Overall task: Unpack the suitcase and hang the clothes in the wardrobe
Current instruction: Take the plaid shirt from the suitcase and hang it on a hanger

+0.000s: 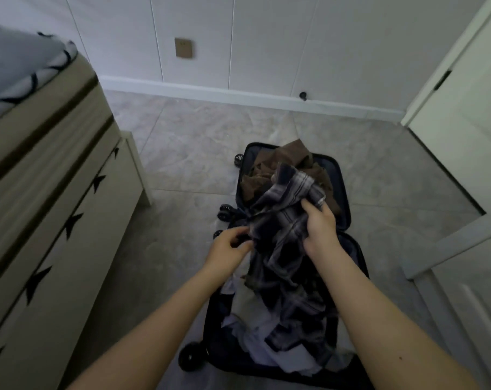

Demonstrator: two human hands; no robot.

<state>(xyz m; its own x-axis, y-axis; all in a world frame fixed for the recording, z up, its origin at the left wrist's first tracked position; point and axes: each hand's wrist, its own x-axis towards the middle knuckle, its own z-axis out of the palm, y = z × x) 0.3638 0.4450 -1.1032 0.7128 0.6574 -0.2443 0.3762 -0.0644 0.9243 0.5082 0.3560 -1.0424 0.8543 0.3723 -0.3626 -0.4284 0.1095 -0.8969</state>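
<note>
While both hands work above the open suitcase (344,192), the right hand (320,229) makes the firmer grip: its fingers and thumb curl round a bunched fold of the dark plaid shirt (283,235), lifting that part clear of the case. Just to the left of this grip, the left hand (229,249) pinches the shirt's edge between thumb and curled fingers, though blur there makes the exact hold hard to read. Below the two grips the shirt hangs down in loose folds into the nearer half of the suitcase, where it lies over pale clothes (247,333). Beyond the grips, in the farther half of the case, sits a heap of brown clothing (283,161). The suitcase lies flat on the tiled floor (182,153), its black wheels (192,356) showing along its left side. Further to the left of the hands stands a beige chest of drawers (56,220) with dark handles, a bed (19,60) behind it. To the right, well apart from the grip, a white door (463,94) stands open. A white panelled wall (267,38) closes the far side.
</note>
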